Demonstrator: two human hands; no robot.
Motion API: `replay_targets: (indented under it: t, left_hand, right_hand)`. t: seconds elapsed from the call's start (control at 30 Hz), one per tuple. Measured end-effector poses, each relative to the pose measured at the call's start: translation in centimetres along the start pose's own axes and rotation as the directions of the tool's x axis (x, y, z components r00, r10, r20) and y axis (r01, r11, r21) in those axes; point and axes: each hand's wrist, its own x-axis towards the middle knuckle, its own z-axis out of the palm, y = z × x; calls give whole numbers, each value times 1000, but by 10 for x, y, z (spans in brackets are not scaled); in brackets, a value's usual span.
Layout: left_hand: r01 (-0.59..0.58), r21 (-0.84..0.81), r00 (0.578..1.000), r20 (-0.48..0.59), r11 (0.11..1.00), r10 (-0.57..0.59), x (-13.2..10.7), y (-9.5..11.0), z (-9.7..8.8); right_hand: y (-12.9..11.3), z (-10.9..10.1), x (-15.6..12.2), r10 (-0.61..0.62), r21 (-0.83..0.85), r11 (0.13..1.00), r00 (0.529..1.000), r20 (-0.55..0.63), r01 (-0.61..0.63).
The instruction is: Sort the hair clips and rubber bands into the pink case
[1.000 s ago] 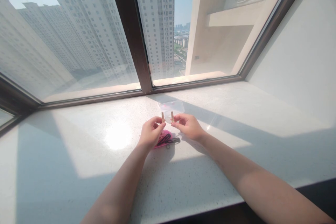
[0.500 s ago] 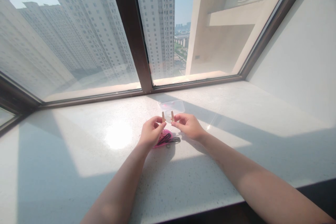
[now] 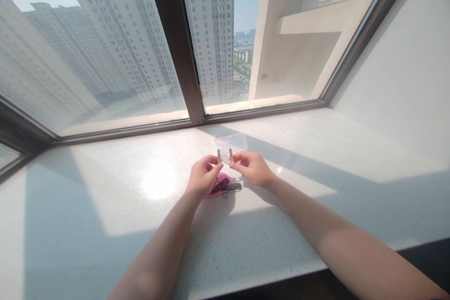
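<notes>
My left hand (image 3: pixel 202 178) pinches a small tan clip (image 3: pixel 218 156) and holds it upright. My right hand (image 3: pixel 251 168) pinches a second small tan clip (image 3: pixel 231 155) the same way, a finger's width to the right of the first. Both hands hover just above the white stone windowsill (image 3: pixel 105 197). Under and between them lies a little heap of pink and dark hair clips (image 3: pixel 222 184). Just behind the two held clips stands a small clear plastic box (image 3: pixel 230 142).
A dark-framed window (image 3: pixel 176 47) with high-rise buildings outside runs along the back of the sill. A white wall (image 3: pixel 404 70) closes the right side. The sill's front edge (image 3: pixel 267 281) crosses the bottom of the view.
</notes>
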Motion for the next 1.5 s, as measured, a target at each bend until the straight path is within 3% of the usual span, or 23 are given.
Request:
replay_targets:
  t: [1.5]
  left_hand:
    - [1, 34, 1000, -27, 999, 0, 2, -9, 0]
  right_hand:
    - [-4, -2, -1, 27, 13, 1000, 999, 21, -27]
